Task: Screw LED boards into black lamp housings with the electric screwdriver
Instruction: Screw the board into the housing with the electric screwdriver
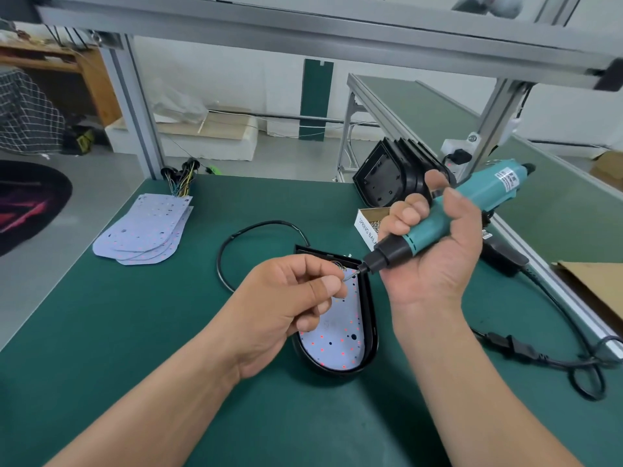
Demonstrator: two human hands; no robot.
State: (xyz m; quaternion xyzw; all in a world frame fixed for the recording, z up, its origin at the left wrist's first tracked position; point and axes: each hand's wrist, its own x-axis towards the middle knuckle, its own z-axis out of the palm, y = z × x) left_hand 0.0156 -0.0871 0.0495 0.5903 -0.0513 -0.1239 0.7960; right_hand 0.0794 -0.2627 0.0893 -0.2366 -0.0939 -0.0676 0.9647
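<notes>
The right hand (435,264) gripped the teal electric screwdriver (472,203), all fingers curled round its barrel, with the tool tilted down and to the left. The left hand (286,305) pinched a small silver part (346,278) between thumb and forefinger at the tip of the bit (353,273); the part was too small to identify. The other left fingers were curled in. Both hands were above the top end of a black lamp housing (369,315), which lay flat on the green table (135,332) with an LED board (337,345) seated inside it. A black cable (222,257) looped out from the housing's far end. A stack of LED boards (145,230) lay at the far left, and a row of black housings (397,176) stood at the far right, just behind an open box (365,224). The power cord (556,318) lay at the right
</notes>
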